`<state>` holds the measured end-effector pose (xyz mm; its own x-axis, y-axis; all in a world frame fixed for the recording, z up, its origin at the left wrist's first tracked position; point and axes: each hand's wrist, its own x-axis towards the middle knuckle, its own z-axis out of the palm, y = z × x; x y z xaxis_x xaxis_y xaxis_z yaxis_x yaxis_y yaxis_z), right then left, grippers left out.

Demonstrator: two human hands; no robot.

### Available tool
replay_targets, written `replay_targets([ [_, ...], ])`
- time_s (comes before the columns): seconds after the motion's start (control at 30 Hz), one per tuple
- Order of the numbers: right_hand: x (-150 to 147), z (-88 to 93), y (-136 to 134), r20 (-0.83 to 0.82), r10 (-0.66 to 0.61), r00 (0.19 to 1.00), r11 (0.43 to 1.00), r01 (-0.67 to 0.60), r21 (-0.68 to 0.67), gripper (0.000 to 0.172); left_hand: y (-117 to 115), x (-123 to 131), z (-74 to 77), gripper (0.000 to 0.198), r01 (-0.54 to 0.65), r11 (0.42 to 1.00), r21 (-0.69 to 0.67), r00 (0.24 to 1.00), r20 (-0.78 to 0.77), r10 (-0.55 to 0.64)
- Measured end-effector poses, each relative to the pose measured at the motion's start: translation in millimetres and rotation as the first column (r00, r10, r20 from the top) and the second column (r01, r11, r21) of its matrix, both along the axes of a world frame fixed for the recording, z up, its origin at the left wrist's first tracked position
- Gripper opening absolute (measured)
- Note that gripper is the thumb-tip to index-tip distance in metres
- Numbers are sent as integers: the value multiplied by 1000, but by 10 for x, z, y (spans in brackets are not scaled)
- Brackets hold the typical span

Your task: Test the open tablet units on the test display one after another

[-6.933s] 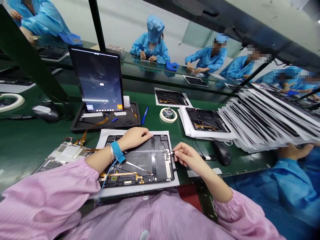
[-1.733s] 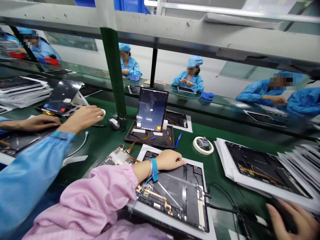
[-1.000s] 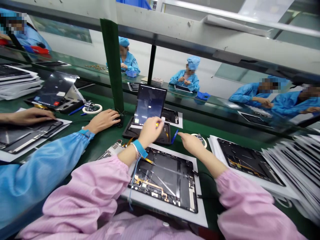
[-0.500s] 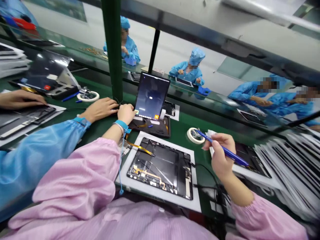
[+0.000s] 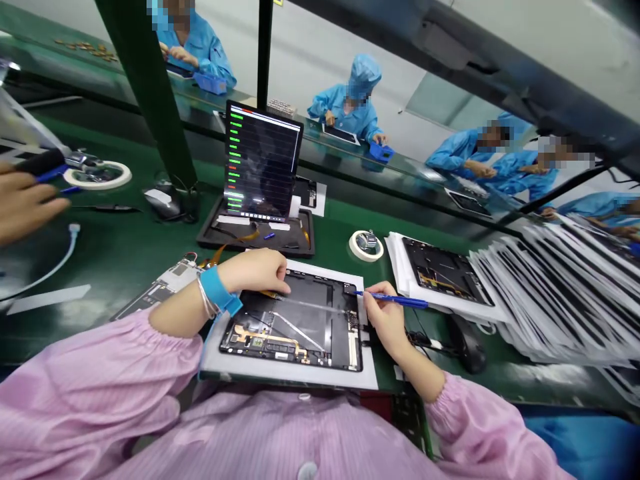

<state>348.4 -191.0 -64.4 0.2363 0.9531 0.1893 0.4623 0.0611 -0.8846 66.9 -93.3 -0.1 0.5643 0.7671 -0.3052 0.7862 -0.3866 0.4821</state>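
Note:
An opened tablet back [image 5: 295, 323], black with gold flex cables, lies on a white sheet [image 5: 300, 373] right in front of me. My left hand [image 5: 257, 269], blue strap on the wrist, rests curled on the tablet's upper left edge, fingers pressing down. My right hand [image 5: 383, 319] grips a blue pen [image 5: 395, 299], whose tip touches the tablet's upper right corner. Behind stands an upright tablet screen [image 5: 261, 162] showing green and red bars, in a black tray [image 5: 215, 233].
A tape roll [image 5: 366, 245] lies right of the tray. Another opened tablet [image 5: 440, 270] and a long stack of sheets [image 5: 560, 287] fill the right. A black mouse [image 5: 465, 341] sits near my right wrist. A neighbour's hand [image 5: 23, 203] is at far left. A circuit board [image 5: 160, 290] lies left.
My left hand came back from the upright screen to the opened tablet. My right hand brought the blue pen down to the tablet's corner. The screen now shows coloured bars.

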Motion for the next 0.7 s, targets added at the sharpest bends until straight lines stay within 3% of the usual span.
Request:
replay_targets([
  [0.17, 5, 18, -2, -29, 72, 997, 996, -74, -47, 16, 4, 3, 35, 25, 102, 992, -78, 994, -42, -105],
  [0.33, -25, 55, 15, 62, 106, 992, 994, -104, -43, 17, 18, -4, 1, 21, 188, 977, -99, 977, -82, -196],
  [0.53, -28, 44, 56, 143, 143, 979, 989, -139, -43, 19, 31, -18, -54, 18, 148, 940, -308, 984, -51, -171],
  [0.7, -27, 16, 12, 125, 128, 984, 992, -125, -30, 19, 54, -30, -32, 14, 190, 961, -201, 978, -48, -203],
])
